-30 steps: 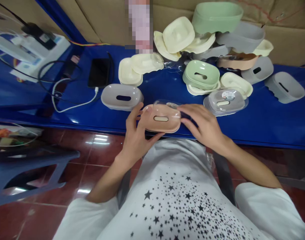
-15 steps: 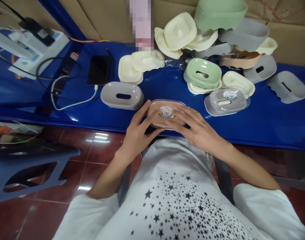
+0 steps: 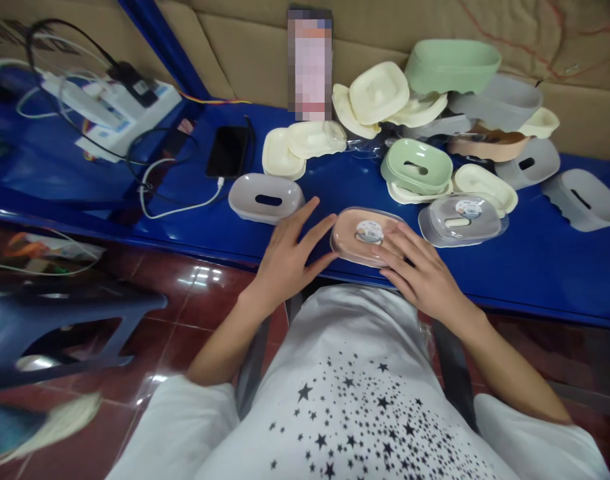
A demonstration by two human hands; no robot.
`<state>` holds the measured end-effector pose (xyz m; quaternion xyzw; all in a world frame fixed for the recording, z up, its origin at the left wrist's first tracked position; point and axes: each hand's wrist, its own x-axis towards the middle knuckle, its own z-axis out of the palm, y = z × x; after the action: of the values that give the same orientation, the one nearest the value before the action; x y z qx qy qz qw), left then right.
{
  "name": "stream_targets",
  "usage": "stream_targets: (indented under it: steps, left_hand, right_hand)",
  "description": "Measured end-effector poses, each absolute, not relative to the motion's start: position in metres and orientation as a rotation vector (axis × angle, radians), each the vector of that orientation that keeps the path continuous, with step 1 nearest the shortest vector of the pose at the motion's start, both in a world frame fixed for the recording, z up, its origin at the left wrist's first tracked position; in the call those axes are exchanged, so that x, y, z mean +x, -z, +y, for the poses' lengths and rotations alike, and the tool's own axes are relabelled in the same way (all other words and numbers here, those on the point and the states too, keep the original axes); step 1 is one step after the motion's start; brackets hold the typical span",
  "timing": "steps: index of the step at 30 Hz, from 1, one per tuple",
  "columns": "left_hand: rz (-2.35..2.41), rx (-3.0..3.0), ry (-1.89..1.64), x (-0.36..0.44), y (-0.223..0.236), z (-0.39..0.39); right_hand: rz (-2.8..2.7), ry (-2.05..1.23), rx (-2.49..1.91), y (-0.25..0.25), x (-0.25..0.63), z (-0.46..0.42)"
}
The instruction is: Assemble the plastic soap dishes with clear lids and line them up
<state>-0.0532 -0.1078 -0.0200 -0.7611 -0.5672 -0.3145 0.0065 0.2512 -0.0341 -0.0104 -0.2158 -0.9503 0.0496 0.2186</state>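
A peach-coloured soap dish (image 3: 352, 233) with a clear lid and a round label lies near the table's front edge. My right hand (image 3: 422, 270) rests over its right side, fingers spread on the lid. At its left end is my left hand (image 3: 297, 253), fingers apart, fingertips at or just beside the rim; whether they touch I cannot tell. Close behind the left hand sits a grey oval dish (image 3: 245, 203) with a slot. To the right of the peach dish stands a lidded grey soap dish (image 3: 479, 230) with a similar label.
Cream, green and grey dish parts, such as a green slotted dish (image 3: 419, 157), are piled at the back right of the blue table (image 3: 335, 190). A phone (image 3: 228, 152) on a white cable and a power strip (image 3: 159, 100) lie left. A blue stool (image 3: 85, 300) stands below.
The view has shifted. My left hand has come away from around the peach soap dish to its left. The dish sits further right, with my right hand still on it.
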Motion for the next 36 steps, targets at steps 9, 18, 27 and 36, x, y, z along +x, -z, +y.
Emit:
stream_targets:
  steps: [9,18,27,36]
  left_hand:
    - [-2.107,-1.965,0.725,-0.078,0.017,-0.105]
    - [-2.053,-1.964,0.738,-0.079,0.02,-0.107]
    - [-1.922,-2.238,0.898,-0.071,0.019,-0.101]
    - [-1.95,-2.203,0.808,-0.145,-0.017,-0.043]
  right_hand:
    - [-2.602,-0.158,-0.711,0.013,0.267,-0.015]
    - [-2.527,-0.127,-0.899,0.011,0.307,-0.008]
    - [-2.41,0.031,-1.088,0.015,0.329,-0.025]
    - [-2.556,0.071,-0.749,0.014,0.263,-0.03]
